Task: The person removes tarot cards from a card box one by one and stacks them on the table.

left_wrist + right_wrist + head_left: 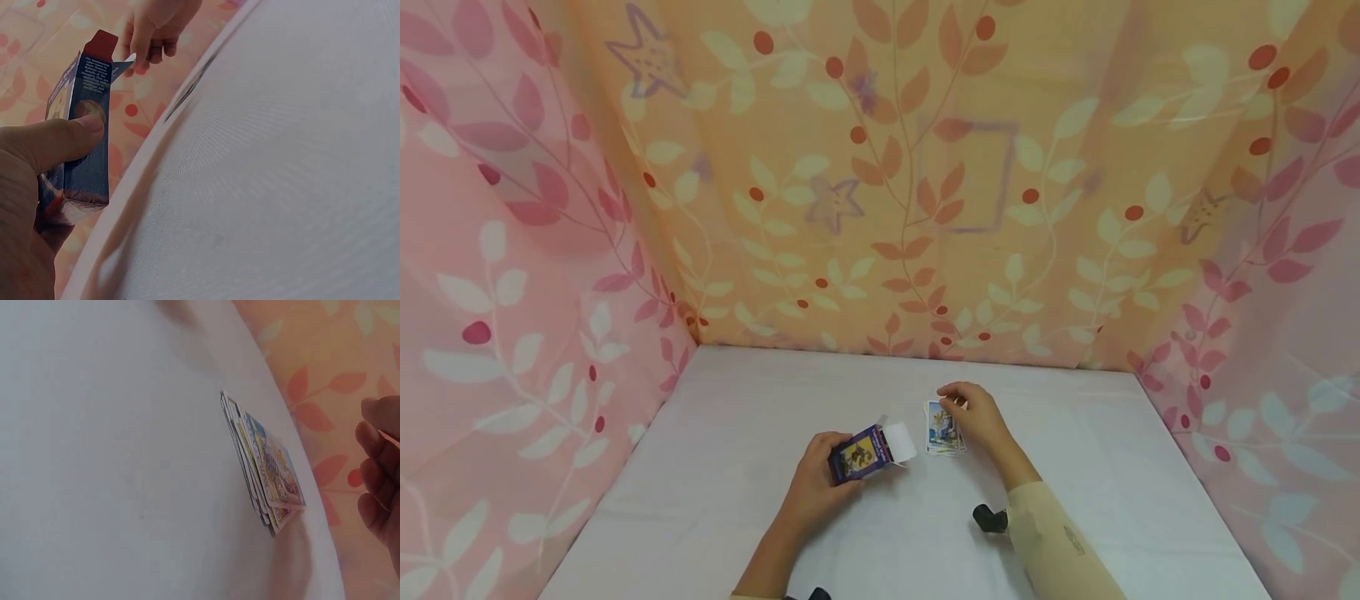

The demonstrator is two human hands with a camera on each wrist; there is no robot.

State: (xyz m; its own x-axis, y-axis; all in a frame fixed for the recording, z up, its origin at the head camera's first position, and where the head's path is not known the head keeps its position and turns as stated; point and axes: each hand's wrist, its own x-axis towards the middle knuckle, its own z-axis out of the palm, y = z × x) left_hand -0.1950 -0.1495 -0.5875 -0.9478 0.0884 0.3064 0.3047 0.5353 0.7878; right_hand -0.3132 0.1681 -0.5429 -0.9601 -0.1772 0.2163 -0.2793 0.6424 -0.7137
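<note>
My left hand grips a small dark blue card box with a yellow picture on its front. The box's white end flap hangs open toward the right. In the left wrist view the thumb presses the box's printed narrow side, and a red tab sticks up at its end. A loosely squared stack of picture cards lies on the table, right of the box. Above it hovers my right hand, fingers loosely curled. The right wrist view shows these fingers apart from the cards, holding nothing.
A white cloth covers the table. Behind it rises an orange leaf-patterned curtain, with pink curtains at both sides. A black piece projects beside the right sleeve.
</note>
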